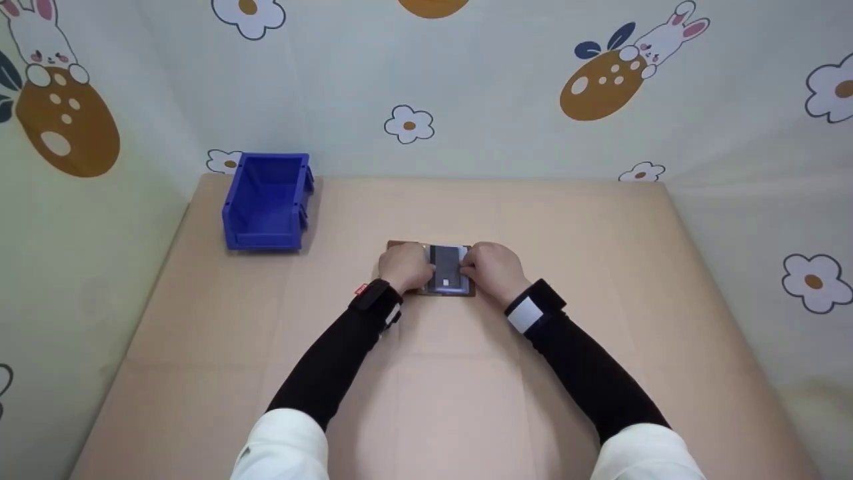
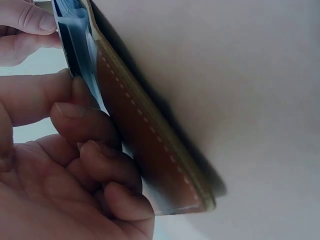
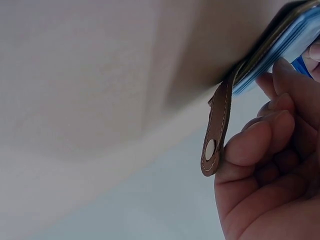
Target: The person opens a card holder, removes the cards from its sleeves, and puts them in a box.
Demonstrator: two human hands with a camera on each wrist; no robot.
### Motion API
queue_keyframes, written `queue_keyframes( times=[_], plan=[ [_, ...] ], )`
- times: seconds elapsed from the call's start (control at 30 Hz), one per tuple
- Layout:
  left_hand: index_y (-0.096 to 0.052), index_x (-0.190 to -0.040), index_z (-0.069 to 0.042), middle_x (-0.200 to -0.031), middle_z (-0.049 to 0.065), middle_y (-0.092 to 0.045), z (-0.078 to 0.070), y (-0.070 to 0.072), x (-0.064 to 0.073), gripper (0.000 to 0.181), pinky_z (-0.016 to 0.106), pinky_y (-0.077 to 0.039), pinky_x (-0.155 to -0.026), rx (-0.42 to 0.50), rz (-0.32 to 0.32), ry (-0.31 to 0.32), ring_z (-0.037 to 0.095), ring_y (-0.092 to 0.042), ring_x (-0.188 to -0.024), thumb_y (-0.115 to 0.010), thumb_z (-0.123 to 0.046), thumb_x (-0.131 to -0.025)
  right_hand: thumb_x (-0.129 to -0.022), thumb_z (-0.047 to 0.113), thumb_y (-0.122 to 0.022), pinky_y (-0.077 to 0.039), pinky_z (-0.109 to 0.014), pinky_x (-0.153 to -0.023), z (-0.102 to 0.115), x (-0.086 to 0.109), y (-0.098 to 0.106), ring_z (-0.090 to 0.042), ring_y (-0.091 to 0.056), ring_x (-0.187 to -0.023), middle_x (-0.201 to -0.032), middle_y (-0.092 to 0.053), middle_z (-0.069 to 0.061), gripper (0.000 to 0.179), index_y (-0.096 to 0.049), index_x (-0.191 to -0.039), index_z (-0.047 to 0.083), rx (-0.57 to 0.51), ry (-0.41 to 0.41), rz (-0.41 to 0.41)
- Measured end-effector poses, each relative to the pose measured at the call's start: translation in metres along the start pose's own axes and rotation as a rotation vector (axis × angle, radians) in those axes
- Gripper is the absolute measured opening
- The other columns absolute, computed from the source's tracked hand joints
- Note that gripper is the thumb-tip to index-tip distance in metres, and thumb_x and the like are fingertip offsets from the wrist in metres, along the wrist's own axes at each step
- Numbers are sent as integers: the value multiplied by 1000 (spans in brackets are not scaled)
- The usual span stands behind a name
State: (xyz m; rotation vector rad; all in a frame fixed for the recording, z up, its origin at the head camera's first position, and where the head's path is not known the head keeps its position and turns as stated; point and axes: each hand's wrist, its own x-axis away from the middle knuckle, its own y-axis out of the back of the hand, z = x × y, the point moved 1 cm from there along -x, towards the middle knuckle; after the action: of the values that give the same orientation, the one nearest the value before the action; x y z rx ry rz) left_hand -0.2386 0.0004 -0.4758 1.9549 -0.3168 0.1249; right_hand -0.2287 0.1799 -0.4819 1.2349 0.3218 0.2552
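Observation:
A brown leather card holder (image 1: 472, 289) lies opened on the table, with white stitching along its cover (image 2: 145, 130) in the left wrist view. Clear plastic sleeves (image 3: 285, 52) are stacked inside it. Over them is a dark grey card (image 1: 446, 263) with a small chip near its lower end; how far it sits inside a sleeve cannot be told. My left hand (image 1: 405, 268) grips the holder's left side at the sleeves, fingers curled by the cover. From the right, my right hand (image 1: 494, 268) pinches the card's edge. Beside its fingers sticks out the strap (image 3: 218, 120) with a metal snap.
A blue plastic bin (image 1: 266, 241) stands at the table's back left corner. The tan table (image 1: 460, 400) meets a patterned cloth backdrop (image 1: 346, 87) behind and at both sides. Black bands and sleeves cover both wrists and forearms.

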Motion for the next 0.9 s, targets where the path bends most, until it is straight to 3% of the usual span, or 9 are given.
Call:
queue_keyframes(
  times=[0.13,0.37,0.5,0.7,0.9],
  plan=[
    [-65,-78,-9,-96,10,-70,2,0,-1,26,44,-51,-78,6,4,0,26,-63,-84,-64,-32,-91,-83,14,-79,-53,-39,-75,0,0,0,-23,-69,-84,-88,-72,-5,9,-80,-91,11,3,2,-4],
    [-71,-97,-3,-101,12,-70,8,5,2,30,44,-51,-79,41,-2,4,28,-63,-85,-66,-32,-91,-83,16,-80,-53,-40,-74,1,0,0,-24,-68,-82,-86,-72,-4,9,-81,-89,11,0,13,-15],
    [-72,-101,-3,-104,13,-70,13,8,3,30,45,-51,-78,72,6,-7,28,-63,-85,-66,-31,-91,-83,16,-79,-53,-40,-74,0,0,-1,-24,-68,-82,-86,-72,-4,8,-81,-89,11,5,12,-15],
    [-65,-74,-9,-89,8,-68,20,12,3,27,42,-50,-74,119,32,-28,24,-59,-77,-66,-29,-92,-83,16,-79,-53,-40,-73,0,0,-1,-23,-68,-81,-85,-72,-3,6,-81,-87,12,4,17,-26],
    [-40,-54,-17,-56,-4,-40,28,17,4,46,31,-39,-62,158,55,-65,17,-45,-57,-63,-25,-94,-83,15,-79,-53,-40,-73,0,1,-1,-24,-68,-81,-86,-72,-4,6,-81,-87,11,3,24,-32]
  ],
)
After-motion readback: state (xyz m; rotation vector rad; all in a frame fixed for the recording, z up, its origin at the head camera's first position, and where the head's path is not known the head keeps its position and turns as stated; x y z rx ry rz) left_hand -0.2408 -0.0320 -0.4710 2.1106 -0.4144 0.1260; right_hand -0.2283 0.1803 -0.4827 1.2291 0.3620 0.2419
